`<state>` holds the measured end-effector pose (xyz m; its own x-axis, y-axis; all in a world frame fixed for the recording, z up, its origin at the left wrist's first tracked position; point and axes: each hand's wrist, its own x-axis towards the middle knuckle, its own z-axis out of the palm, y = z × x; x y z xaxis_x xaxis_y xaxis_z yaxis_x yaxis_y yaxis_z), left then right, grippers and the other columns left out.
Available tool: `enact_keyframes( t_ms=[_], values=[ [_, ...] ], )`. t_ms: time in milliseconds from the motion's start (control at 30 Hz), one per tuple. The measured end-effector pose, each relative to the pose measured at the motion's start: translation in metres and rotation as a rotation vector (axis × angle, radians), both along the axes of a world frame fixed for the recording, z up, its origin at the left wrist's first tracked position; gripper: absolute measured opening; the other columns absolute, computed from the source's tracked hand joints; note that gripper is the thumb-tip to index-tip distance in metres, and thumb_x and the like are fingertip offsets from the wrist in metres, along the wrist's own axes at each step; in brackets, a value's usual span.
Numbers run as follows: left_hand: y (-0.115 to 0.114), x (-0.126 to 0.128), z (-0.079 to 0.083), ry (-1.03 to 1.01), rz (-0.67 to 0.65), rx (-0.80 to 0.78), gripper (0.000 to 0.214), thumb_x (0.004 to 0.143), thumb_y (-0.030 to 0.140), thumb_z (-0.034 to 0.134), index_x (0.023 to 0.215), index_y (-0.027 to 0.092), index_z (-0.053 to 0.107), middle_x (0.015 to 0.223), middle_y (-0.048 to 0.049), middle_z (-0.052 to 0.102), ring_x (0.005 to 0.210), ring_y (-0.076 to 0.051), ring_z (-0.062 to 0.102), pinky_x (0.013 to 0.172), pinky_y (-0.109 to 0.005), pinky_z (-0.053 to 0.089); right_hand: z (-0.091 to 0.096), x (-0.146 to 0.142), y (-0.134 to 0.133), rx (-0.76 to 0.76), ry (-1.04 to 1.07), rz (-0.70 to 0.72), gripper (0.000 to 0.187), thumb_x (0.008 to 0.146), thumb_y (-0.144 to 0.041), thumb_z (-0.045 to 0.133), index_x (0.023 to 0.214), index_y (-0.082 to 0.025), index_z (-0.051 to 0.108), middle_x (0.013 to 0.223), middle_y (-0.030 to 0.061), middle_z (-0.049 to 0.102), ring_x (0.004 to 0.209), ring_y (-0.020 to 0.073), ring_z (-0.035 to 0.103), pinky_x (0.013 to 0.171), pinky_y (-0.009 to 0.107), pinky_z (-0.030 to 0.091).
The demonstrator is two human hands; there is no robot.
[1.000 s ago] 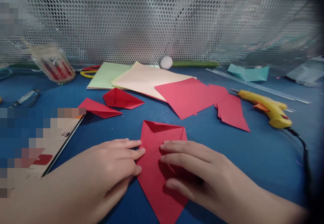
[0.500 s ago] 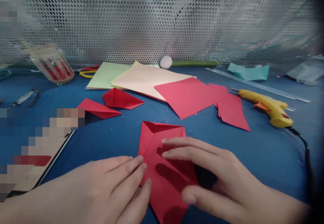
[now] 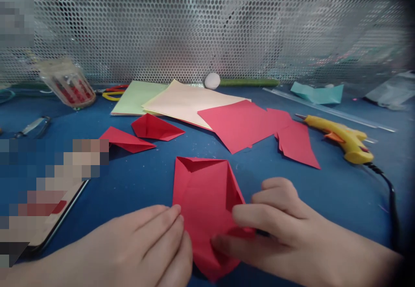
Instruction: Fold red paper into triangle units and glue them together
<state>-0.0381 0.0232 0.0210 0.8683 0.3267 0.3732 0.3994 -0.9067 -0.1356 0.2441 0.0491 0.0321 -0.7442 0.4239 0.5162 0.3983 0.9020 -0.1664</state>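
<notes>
Red paper (image 3: pixel 207 196) is lying left of the yellow glue gun (image 3: pixel 340 135) and nearer the person. Left hand (image 3: pixel 145 239) is resting fingers-together on its far-from-gun edge, right hand (image 3: pixel 279 224) is sitting half-curled on the gun-side one, can't tell if either's pinching. I'd be pressing flat with the left while creasing slowly.

The left forearm (image 3: pixel 61 263) slants in from the table's (image 3: pixel 139 179) near left corner; the left hand (image 3: pixel 145 243) lies back upward, its fingers (image 3: pixel 168 224) close together and pointing inward, thumb hidden. From the near right corner slants the right forearm (image 3: pixel 353 248). The right hand (image 3: pixel 279 222) has its index finger (image 3: pixel 248 215) bent, others curled behind, and a blurred thumb (image 3: pixel 227 244) extended inward, nearer the near edge.
</notes>
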Motion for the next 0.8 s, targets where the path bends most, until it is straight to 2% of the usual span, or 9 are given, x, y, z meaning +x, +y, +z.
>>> enact_keyframes(
  t_ms=[33,100,167,233,333,400,500,667,800],
  values=[
    [-0.003,0.000,-0.001,-0.010,0.008,-0.021,0.044,0.091,0.002,0.042,0.124,0.017,0.065,0.120,-0.0045,0.076,0.115,-0.019,0.071,0.121,-0.032,0.030,0.001,0.001,0.001,-0.016,-0.008,-0.017,0.027,0.107,-0.023,0.050,0.089,-0.026,0.069,0.082,-0.0043,0.071,0.074,0.0119,0.063,0.072,0.023,0.049],
    [-0.005,-0.001,-0.001,-0.022,0.009,-0.062,0.048,0.087,0.001,0.044,0.126,0.019,0.065,0.123,-0.0028,0.075,0.116,-0.019,0.070,0.120,-0.030,0.032,0.003,0.002,0.006,-0.171,-0.052,-0.058,0.035,0.108,-0.031,0.047,0.079,-0.023,0.064,0.072,-0.0035,0.066,0.064,0.0109,0.060,0.065,0.022,0.049],
    [-0.002,0.001,0.003,-0.053,0.030,-0.106,0.054,0.085,-0.002,0.041,0.128,0.019,0.065,0.127,-0.0011,0.074,0.118,-0.015,0.068,0.120,-0.026,0.031,0.006,0.006,0.014,-0.299,-0.108,-0.034,0.035,0.109,-0.031,0.045,0.082,-0.023,0.065,0.072,-0.0033,0.064,0.062,0.0104,0.061,0.065,0.021,0.051],
    [0.007,0.004,0.009,-0.080,0.097,-0.143,0.055,0.087,-0.005,0.037,0.129,0.017,0.065,0.133,-0.0021,0.070,0.124,-0.013,0.064,0.118,-0.024,0.030,0.009,0.010,0.021,-0.283,-0.166,0.079,0.028,0.106,-0.018,0.045,0.098,-0.024,0.071,0.083,-0.0004,0.069,0.074,0.0121,0.065,0.072,0.022,0.052],
    [0.021,0.010,0.017,-0.090,0.185,-0.206,0.042,0.096,0.002,0.038,0.122,0.016,0.068,0.139,-0.0079,0.066,0.129,-0.018,0.062,0.110,-0.028,0.043,0.012,0.014,0.025,-0.237,-0.245,0.212,0.032,0.094,-0.011,0.047,0.114,-0.021,0.070,0.095,0.0061,0.071,0.086,0.0172,0.066,0.081,0.030,0.053],
    [0.026,0.012,0.019,-0.124,0.215,-0.302,0.034,0.100,0.011,0.042,0.117,0.020,0.070,0.139,-0.0071,0.066,0.126,-0.019,0.064,0.104,-0.030,0.050,0.013,0.014,0.024,-0.277,-0.283,0.226,0.029,0.090,-0.014,0.050,0.111,-0.019,0.069,0.093,0.0071,0.071,0.084,0.0188,0.065,0.080,0.032,0.054],
    [0.027,0.013,0.017,-0.193,0.240,-0.421,0.027,0.103,0.019,0.046,0.109,0.027,0.071,0.140,-0.0020,0.065,0.129,-0.018,0.062,0.105,-0.033,0.050,0.012,0.011,0.021,-0.306,-0.317,0.243,0.026,0.088,-0.014,0.052,0.108,-0.019,0.068,0.093,0.0068,0.071,0.083,0.0188,0.065,0.080,0.031,0.054],
    [0.026,0.015,0.017,-0.165,0.256,-0.521,0.019,0.102,0.025,0.052,0.098,0.028,0.071,0.136,-0.0009,0.068,0.127,-0.020,0.063,0.102,-0.037,0.053,0.010,0.012,0.018,-0.300,-0.244,0.231,0.020,0.087,-0.018,0.060,0.105,-0.019,0.070,0.098,0.0078,0.069,0.091,0.0190,0.065,0.092,0.030,0.055],
    [0.024,0.016,0.017,-0.180,0.261,-0.581,0.018,0.097,0.021,0.054,0.091,0.029,0.069,0.133,0.0011,0.070,0.126,-0.019,0.064,0.104,-0.036,0.052,0.012,0.015,0.020,-0.336,-0.184,0.229,0.019,0.089,-0.024,0.066,0.107,-0.020,0.071,0.108,0.0099,0.068,0.099,0.0197,0.066,0.097,0.030,0.055]
  ],
)
